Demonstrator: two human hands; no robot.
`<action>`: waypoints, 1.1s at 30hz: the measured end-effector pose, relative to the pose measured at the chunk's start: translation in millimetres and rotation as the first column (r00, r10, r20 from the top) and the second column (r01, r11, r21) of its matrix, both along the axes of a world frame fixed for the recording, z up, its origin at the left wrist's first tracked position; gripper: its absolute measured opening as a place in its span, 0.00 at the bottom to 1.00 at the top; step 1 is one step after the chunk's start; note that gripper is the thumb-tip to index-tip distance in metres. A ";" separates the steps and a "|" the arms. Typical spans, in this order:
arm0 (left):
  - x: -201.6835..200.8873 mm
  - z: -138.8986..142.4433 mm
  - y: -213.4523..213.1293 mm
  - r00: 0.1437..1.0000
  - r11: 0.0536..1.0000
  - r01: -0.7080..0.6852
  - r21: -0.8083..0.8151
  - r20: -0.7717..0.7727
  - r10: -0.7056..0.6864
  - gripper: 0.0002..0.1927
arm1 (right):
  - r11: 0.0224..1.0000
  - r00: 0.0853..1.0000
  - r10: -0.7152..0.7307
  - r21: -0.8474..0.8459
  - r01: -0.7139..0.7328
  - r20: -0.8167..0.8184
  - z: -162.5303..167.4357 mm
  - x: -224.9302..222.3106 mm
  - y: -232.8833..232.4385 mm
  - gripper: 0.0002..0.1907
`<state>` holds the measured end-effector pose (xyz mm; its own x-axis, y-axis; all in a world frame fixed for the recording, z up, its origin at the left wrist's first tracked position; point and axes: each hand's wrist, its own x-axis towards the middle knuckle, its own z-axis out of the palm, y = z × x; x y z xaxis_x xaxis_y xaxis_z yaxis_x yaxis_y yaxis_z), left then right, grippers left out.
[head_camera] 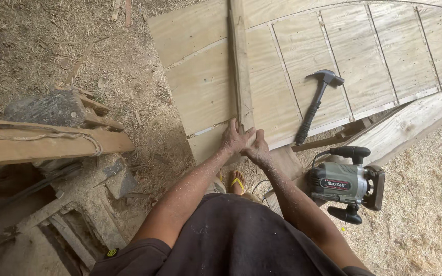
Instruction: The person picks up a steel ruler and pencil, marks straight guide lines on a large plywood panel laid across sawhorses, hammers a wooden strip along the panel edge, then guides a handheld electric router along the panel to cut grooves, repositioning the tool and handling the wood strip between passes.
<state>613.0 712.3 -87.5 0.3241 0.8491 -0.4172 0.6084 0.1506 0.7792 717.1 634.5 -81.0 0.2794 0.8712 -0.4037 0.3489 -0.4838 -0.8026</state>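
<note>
1. Long narrow wooden strip (241, 61) lying lengthwise on the pale plywood panel (200, 87), running from the near edge up and out of the top of the view.
2. Left hand (234, 137) pressed flat on the near end of the strip, fingers spread — grip wide, clasping nothing, only bearing down.
3. Right hand (257, 148) just beside it, touching the left and resting at the panel's near edge; fingers curled loosely, closed around nothing that can be made out.
4. Judging by the layout: several thin battens already lined across the panel further right, this strip laid in place but with no nails visible along it — so seemingly placed, not yet fastened. Cannot tell more about fixing from this angle.
5. Hammer (317, 102) with black handle lying untouched on the panel, right of the strip and well apart from both hands.
6. Grey power planer (346, 184) with black handles resting on a plank (415, 122) to the right, near the right forearm, cord trailing below.
7. No containers in sight — nothing holding nails or parts.
8. Sawdust-strewn ground (37, 46) all round; rough timber beam (47, 143) with rope at left; foot in a yellow sandal (237, 181) below the hands.
</note>
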 end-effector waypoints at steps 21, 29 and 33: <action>-18.5 10.3 -53.8 0.931 0.987 -0.147 -0.064 -0.347 0.116 0.62 | 0.885 0.784 -0.353 -0.089 0.456 0.511 15.4 99.6 -19.3 0.49; -12.8 11.5 -61.8 0.866 0.985 -0.161 -0.059 -0.487 0.112 0.59 | 0.931 0.935 -0.352 -0.121 0.346 -0.033 40.0 58.7 -13.7 0.30; -17.5 24.3 -72.6 0.884 0.978 -0.154 -0.141 -0.462 0.073 0.53 | 0.970 0.986 -0.098 -0.208 0.125 0.137 28.9 49.6 -27.7 0.21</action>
<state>595.6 639.7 -63.2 -0.0288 0.7721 -0.6348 0.8586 0.3443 0.3798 766.6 606.8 -52.2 0.4299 0.7280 -0.5340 0.3733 -0.6818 -0.6291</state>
